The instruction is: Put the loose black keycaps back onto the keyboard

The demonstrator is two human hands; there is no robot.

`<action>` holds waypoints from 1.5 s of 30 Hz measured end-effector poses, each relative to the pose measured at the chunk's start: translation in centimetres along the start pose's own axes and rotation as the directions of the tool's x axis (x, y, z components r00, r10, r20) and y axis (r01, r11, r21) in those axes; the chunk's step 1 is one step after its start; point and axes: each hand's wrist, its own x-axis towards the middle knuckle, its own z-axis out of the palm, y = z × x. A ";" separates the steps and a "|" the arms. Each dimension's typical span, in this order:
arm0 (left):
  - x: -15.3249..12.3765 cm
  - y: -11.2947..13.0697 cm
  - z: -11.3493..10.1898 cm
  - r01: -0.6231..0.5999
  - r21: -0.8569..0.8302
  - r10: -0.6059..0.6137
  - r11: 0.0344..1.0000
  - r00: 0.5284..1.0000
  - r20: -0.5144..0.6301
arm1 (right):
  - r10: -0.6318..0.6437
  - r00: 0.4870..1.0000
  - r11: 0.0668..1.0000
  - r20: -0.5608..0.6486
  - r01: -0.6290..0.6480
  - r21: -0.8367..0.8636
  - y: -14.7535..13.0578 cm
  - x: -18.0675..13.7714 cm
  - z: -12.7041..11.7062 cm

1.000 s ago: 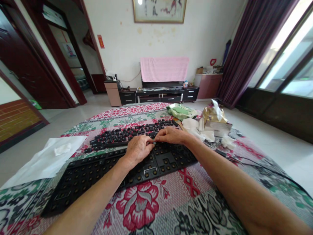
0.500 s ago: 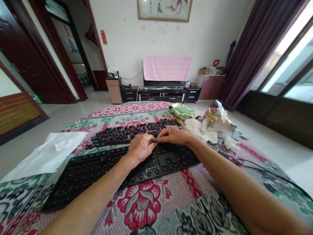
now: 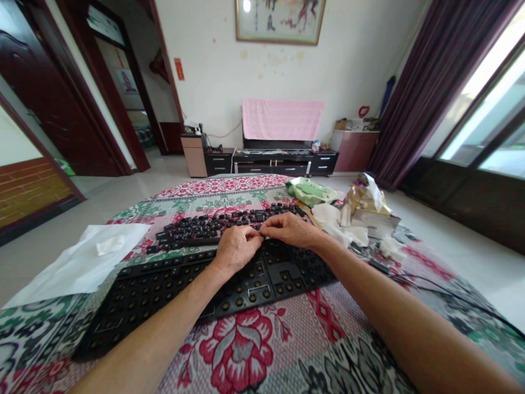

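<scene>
A black keyboard (image 3: 164,293) lies on the flowered tablecloth, most of its keycaps off and the round key seats bare. Over its upper middle my left hand (image 3: 238,245) is closed, thumb and fingers pinched at the top row. My right hand (image 3: 289,229) meets it there, also pinching, fingertips almost touching the left ones. Whatever small piece sits between the fingers is hidden. Just behind the keyboard, loose black keycaps (image 3: 197,227) are spread in a long heap. A few caps still sit along the keyboard's top row.
A white sheet (image 3: 77,268) with a folded tissue (image 3: 110,245) lies at the left. To the right are a green wipes packet (image 3: 311,191), crumpled tissues (image 3: 328,216) and a gold tissue pack (image 3: 365,205). A black cable (image 3: 455,295) runs off the table's right side.
The whole view has shifted slightly downward in the frame as the head tilts up. Both hands stay pinched at nearly the same spot on the keyboard.
</scene>
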 end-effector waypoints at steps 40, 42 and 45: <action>0.2 -0.3 -0.7 0.026 -0.191 -0.055 0.981 0.988 -0.147 | 0.015 0.985 0.999 -0.173 -0.007 0.043 -0.5 0.3 1.3; 0.3 -0.5 -0.6 0.042 -0.203 -0.070 0.978 0.989 -0.134 | -0.006 0.987 0.998 -0.162 0.016 0.062 -0.3 0.4 1.4; 0.4 -0.8 -0.6 0.066 -0.222 -0.092 0.973 0.990 -0.109 | -0.012 0.990 0.994 -0.137 0.026 0.107 -0.1 0.5 1.4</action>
